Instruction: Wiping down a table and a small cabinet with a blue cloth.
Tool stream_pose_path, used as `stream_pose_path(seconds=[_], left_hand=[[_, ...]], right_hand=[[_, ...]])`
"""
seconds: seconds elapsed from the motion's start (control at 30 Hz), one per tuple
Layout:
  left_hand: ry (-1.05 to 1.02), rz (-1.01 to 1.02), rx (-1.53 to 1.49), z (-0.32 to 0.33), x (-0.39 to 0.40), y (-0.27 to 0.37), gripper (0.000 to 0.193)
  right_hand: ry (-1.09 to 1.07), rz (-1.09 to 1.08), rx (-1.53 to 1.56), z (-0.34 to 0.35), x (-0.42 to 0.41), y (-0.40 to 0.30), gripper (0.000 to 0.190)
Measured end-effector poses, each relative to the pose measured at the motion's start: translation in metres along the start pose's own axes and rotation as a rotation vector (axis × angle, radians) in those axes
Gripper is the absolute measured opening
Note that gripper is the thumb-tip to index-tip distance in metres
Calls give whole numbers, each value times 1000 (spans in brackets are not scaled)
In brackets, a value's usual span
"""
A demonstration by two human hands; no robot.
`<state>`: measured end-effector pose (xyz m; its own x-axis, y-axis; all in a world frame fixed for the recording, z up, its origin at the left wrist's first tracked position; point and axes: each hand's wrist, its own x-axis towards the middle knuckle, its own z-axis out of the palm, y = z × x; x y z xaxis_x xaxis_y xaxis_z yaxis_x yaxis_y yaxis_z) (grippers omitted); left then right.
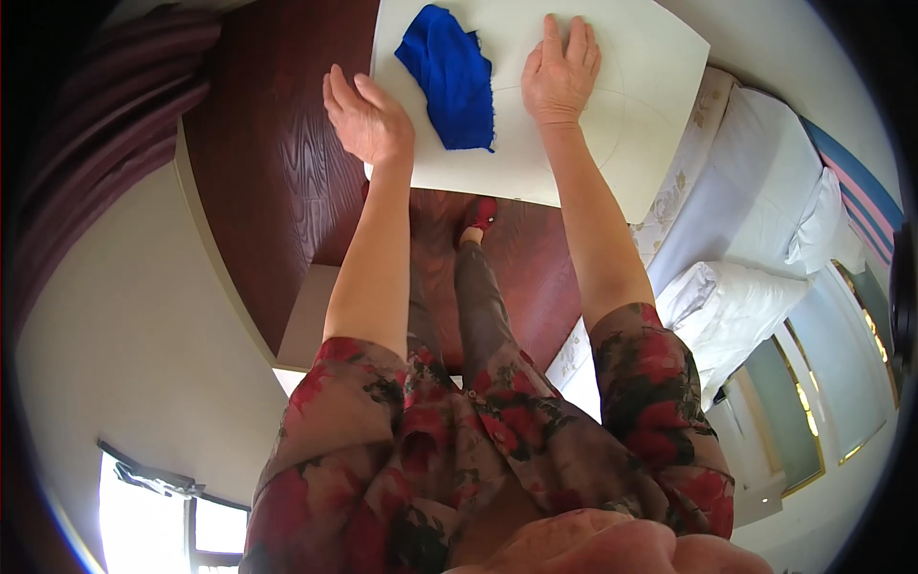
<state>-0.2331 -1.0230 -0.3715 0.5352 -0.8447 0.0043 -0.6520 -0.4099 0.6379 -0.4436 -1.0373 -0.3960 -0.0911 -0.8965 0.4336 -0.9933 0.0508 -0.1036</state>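
A crumpled blue cloth (455, 82) with one frayed edge lies on the white tabletop (502, 168). To its left, my left hand (369, 118) is at the table's left edge, holding nothing, with the thumb apart from the fingers. Whether it touches the table edge I cannot tell. My right hand (563, 75) is palm down over the tabletop, right of the cloth and apart from it. Its fingers are spread and nothing shows in them. Faint curved lines run across the white surface near this hand.
Dark red wood-grain floor (244, 143) surrounds the table's left and near sides. A bed (760, 172) with white bedding (731, 301) stands to the right. Purple curtains (122, 107) hang at the left. My foot in a red shoe (482, 214) is beneath the table's near edge.
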Motion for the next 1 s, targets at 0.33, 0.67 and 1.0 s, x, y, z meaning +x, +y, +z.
stream_pose_path(seconds=[0.33, 0.67, 1.0], left_hand=[[-351, 637, 334, 27, 17, 52, 63], [-382, 584, 311, -35, -38, -31, 67], [-425, 390, -285, 65, 98, 30, 57]], right_hand=[[-27, -30, 46, -10, 4, -5, 42], [-38, -40, 2, 4, -5, 2, 35], [-86, -58, 4, 5, -4, 2, 36]])
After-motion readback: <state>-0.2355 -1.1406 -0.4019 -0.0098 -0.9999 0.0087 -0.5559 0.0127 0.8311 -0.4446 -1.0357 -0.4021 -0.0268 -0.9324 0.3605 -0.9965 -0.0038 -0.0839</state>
